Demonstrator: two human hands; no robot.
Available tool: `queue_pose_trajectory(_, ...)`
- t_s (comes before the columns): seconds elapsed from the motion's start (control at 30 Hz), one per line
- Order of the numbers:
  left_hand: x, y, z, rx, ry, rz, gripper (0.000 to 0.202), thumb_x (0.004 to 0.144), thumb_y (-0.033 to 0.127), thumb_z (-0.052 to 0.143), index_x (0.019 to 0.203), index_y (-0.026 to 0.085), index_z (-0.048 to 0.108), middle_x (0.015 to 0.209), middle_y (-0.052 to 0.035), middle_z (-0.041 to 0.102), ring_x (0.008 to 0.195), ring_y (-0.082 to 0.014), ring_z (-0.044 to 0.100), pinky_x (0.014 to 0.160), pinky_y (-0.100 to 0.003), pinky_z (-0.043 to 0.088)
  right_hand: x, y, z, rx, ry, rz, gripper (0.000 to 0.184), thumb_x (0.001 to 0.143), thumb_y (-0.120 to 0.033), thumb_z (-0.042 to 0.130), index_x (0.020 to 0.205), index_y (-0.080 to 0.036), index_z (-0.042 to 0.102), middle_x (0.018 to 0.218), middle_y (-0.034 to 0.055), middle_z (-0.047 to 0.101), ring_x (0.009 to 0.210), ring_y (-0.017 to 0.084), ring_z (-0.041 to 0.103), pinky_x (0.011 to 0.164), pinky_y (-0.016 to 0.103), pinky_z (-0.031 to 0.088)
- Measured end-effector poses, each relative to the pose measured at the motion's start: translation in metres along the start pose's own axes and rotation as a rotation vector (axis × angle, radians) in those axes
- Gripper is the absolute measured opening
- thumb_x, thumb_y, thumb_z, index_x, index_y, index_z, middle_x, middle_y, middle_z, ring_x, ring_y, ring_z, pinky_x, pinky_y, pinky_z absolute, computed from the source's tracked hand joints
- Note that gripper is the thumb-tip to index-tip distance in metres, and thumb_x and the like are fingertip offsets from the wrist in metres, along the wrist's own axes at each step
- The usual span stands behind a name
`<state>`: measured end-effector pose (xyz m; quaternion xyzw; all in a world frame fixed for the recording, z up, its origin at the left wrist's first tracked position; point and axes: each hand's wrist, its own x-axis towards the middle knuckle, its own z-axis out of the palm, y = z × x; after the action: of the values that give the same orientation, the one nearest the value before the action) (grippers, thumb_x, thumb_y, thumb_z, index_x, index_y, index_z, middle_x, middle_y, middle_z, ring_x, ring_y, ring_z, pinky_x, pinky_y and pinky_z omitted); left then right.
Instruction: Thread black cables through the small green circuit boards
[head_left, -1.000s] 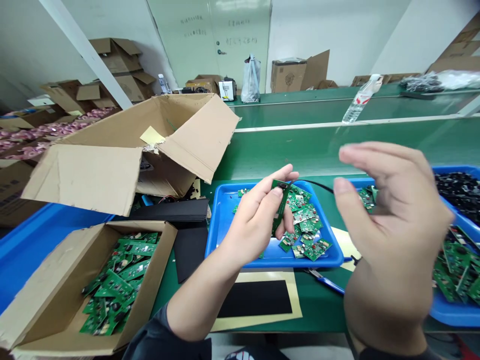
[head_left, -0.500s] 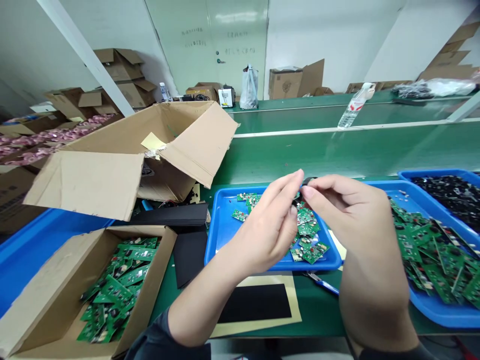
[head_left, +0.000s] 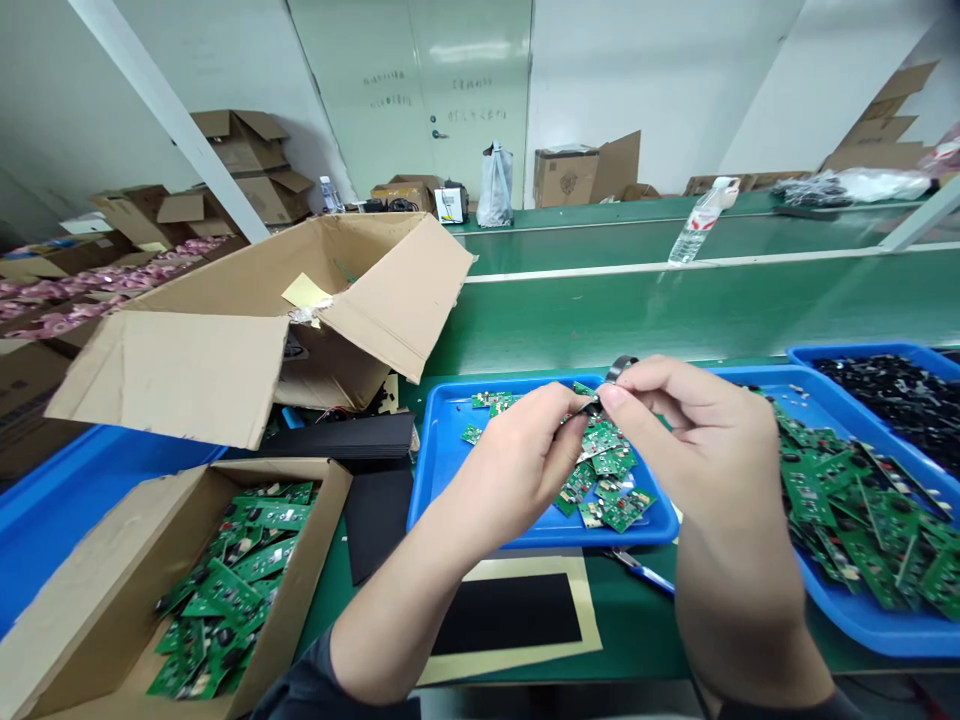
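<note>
Above the middle blue tray point(head_left: 431, 480), my two hands meet at the fingertips. My right hand point(head_left: 701, 440) is closed in a pinch on a curved black strip point(head_left: 622, 367), which arches up past the fingertips. My left hand point(head_left: 517, 465) is closed too, thumb against fingers, on the small dark end of what looks like the same strip; the fingers partly hide it. Below them, small green circuit boards point(head_left: 626, 508) lie loose in the tray. A sheet of black pads on yellowish backing point(head_left: 510, 612) lies in front of the tray.
At left, a cardboard box point(head_left: 315, 540) holds green boards, with a larger open carton point(head_left: 405, 300) behind. On the right are a blue tray of boards point(head_left: 862, 520) and a tray of black parts point(head_left: 892, 410). A blue-handled tool point(head_left: 645, 572) lies near the front edge.
My left hand has gone from straight, raised fingers to a bent pinch at the right fingertips. More of the black strip shows above my right hand.
</note>
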<state>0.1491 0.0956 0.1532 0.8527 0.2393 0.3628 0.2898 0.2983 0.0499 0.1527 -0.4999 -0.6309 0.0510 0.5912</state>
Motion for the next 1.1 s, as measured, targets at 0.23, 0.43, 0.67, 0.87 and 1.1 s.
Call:
queue_pose_trajectory(0.23, 0.0, -0.004, 0.002, -0.086, 0.06, -0.076, 0.013, 0.096, 0.023, 0.042, 0.087, 0.02, 0.05, 0.073, 0.0018, 0.057, 0.064, -0.0116, 0.053, 0.06, -0.024, 0.041, -0.002, -0.001, 0.008, -0.011, -0.039, -0.175, 0.021, 0.084, -0.006, 0.059, 0.094, -0.023, 0.065, 0.076, 0.0, 0.058, 0.068, 0.014, 0.055, 0.059, 0.027, 0.05)
queue_pose_trajectory(0.43, 0.001, -0.008, 0.005, -0.129, 0.131, -0.071, 0.01, 0.094, 0.021, 0.045, 0.098, 0.017, 0.053, 0.088, -0.0044, 0.066, 0.076, -0.0146, 0.059, 0.069, -0.028, 0.046, -0.001, 0.004, 0.003, 0.036, -0.175, -0.07, 0.051, 0.086, -0.01, 0.059, 0.133, -0.029, 0.055, 0.09, 0.0017, 0.061, 0.083, 0.015, 0.061, 0.071, 0.026, 0.06)
queue_pose_trajectory(0.67, -0.002, -0.011, -0.003, -0.355, 0.062, -0.024, 0.023, 0.097, 0.027, 0.045, 0.115, 0.017, 0.056, 0.112, -0.0106, 0.065, 0.102, -0.0199, 0.063, 0.087, -0.034, 0.051, 0.0, -0.001, -0.002, 0.098, -0.115, -0.006, 0.025, 0.085, -0.012, 0.061, 0.106, -0.025, 0.068, 0.099, 0.0023, 0.069, 0.085, 0.015, 0.068, 0.069, 0.024, 0.061)
queue_pose_trajectory(0.87, 0.0, -0.019, -0.008, -0.294, 0.023, 0.037, 0.032, 0.092, 0.021, 0.058, 0.124, 0.021, 0.054, 0.117, -0.0099, 0.066, 0.107, -0.0205, 0.064, 0.092, -0.036, 0.055, 0.002, -0.001, -0.005, 0.076, -0.145, -0.022, 0.022, 0.086, -0.013, 0.06, 0.104, -0.023, 0.066, 0.1, 0.0049, 0.07, 0.091, 0.017, 0.067, 0.071, 0.029, 0.061)
queue_pose_trajectory(1.1, 0.001, -0.031, -0.01, -0.015, 0.232, 0.176, 0.03, 0.091, 0.024, 0.059, 0.121, 0.022, 0.057, 0.11, -0.0096, 0.061, 0.103, -0.0203, 0.061, 0.09, -0.038, 0.056, 0.0, -0.005, -0.016, 0.028, -0.239, -0.154, 0.038, 0.085, -0.014, 0.063, 0.121, -0.027, 0.061, 0.115, 0.007, 0.065, 0.109, 0.022, 0.061, 0.09, 0.037, 0.056)
